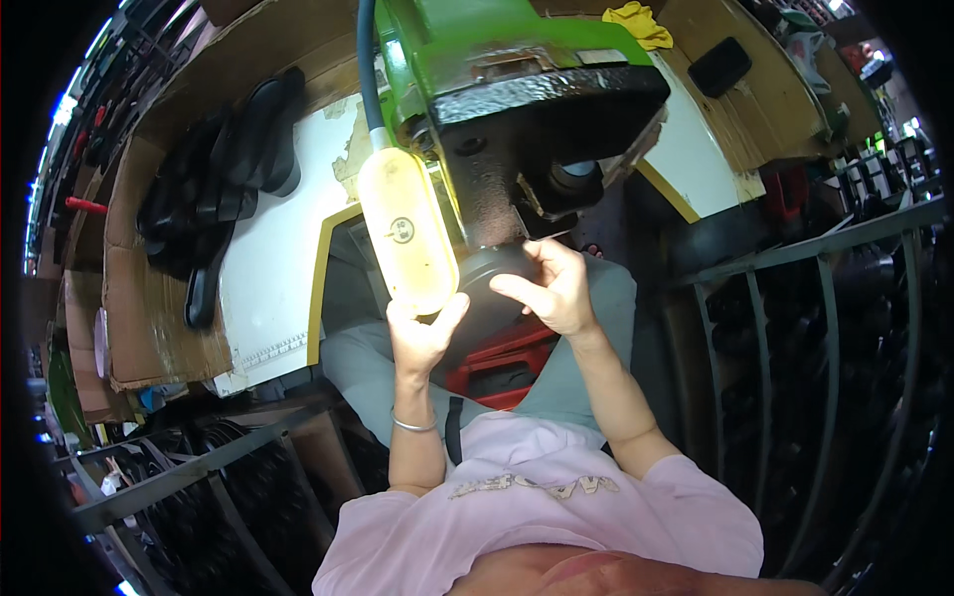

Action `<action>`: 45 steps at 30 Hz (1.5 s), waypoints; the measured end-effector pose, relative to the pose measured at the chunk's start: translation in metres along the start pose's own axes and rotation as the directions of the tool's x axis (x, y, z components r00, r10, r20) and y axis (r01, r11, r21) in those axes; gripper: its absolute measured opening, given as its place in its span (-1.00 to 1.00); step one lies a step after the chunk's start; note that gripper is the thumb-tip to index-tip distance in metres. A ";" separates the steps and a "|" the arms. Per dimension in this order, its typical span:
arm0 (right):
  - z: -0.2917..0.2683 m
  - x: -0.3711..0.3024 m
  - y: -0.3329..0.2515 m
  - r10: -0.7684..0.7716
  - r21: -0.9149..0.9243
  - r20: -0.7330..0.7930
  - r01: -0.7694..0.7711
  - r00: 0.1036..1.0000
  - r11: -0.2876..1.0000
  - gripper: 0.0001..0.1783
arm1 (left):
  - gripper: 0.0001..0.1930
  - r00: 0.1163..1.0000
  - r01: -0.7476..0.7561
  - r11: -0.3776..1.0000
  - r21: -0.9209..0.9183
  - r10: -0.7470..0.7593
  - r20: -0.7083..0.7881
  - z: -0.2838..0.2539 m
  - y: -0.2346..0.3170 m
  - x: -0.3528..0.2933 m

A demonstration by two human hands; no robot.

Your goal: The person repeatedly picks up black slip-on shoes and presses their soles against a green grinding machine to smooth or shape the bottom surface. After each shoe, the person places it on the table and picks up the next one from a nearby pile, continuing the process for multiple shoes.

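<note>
A green and black machine head [556,109] fills the upper middle. Under its lower end is a dark shoe sole [487,293], partly hidden and a little blurred. My right hand [558,288] pinches the sole's right side between thumb and fingers, close below the machine. At the sole's left side, my left hand [425,333] grips it with the thumb raised; some of its fingers are hidden behind a lit yellow lamp [407,233]. That oblong lamp hangs from a blue-grey flexible neck [368,70], just above my left hand.
Black soles [214,179] are piled on the white table [268,288] at left, inside cardboard walls [164,333]. At right, a cardboard box [765,109] holds another dark sole [719,67] and a yellow cloth [639,25]. Metal racks [825,328] flank me; a red stool [497,372] shows between my legs.
</note>
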State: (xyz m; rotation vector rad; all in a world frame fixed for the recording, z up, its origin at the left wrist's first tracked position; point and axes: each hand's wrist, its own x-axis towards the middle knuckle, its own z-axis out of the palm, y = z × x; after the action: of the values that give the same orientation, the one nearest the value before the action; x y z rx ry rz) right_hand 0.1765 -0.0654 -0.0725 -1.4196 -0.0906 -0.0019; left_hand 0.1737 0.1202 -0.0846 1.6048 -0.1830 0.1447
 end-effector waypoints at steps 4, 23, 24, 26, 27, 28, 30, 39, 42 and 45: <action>0.000 -0.003 0.023 -0.198 -0.025 -0.089 0.196 0.976 0.980 -0.66 | -0.84 0.996 -0.070 0.994 0.088 0.065 0.062 0.008 0.012 0.005; -0.137 -0.083 0.052 0.274 0.470 -0.423 -0.050 0.864 0.882 -0.44 | -0.70 0.989 0.108 0.896 -0.431 -0.054 0.136 0.062 0.009 -0.001; -0.138 -0.070 0.032 0.262 0.390 -0.489 -0.060 0.832 0.919 -0.48 | -0.69 0.991 0.106 0.890 -0.444 -0.055 0.126 0.067 0.015 0.001; -0.154 -0.053 0.018 0.143 0.283 -0.458 -0.008 0.877 0.959 -0.50 | -0.68 0.987 0.135 0.898 -0.420 -0.083 0.140 0.069 0.015 0.002; -0.153 -0.045 0.008 0.104 0.258 -0.463 0.022 0.880 0.966 -0.52 | -0.68 0.986 0.150 0.882 -0.446 -0.100 0.134 0.072 0.017 0.001; -0.163 -0.044 0.003 0.124 0.284 -0.348 -0.022 0.929 0.959 -0.50 | -0.68 0.985 0.164 0.866 -0.472 -0.117 0.128 0.074 0.018 0.000; -0.161 -0.044 0.022 0.138 0.348 -0.336 -0.013 0.932 0.937 -0.46 | -0.72 0.987 0.159 0.845 -0.510 -0.144 0.069 0.078 0.016 -0.007; -0.050 -0.092 0.132 0.449 0.479 0.132 -0.454 0.884 0.751 -0.23 | -0.90 0.997 -0.041 0.996 -0.082 0.035 -0.074 0.067 0.010 0.008; -0.032 -0.103 0.129 0.485 0.463 0.190 -0.514 0.854 0.722 -0.23 | -0.89 0.991 -0.133 0.988 0.075 0.135 -0.023 0.053 0.004 0.012; -0.040 -0.118 0.127 0.483 0.442 0.161 -0.501 0.861 0.744 -0.25 | -0.88 0.996 -0.079 0.997 -0.027 0.078 -0.036 0.046 -0.013 0.006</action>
State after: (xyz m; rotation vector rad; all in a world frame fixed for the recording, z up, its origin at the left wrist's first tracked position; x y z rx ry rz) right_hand 0.0682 -0.0924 -0.2117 -0.9134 0.2493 0.4622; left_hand 0.1813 0.0750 -0.0983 1.5669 -0.2198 0.2296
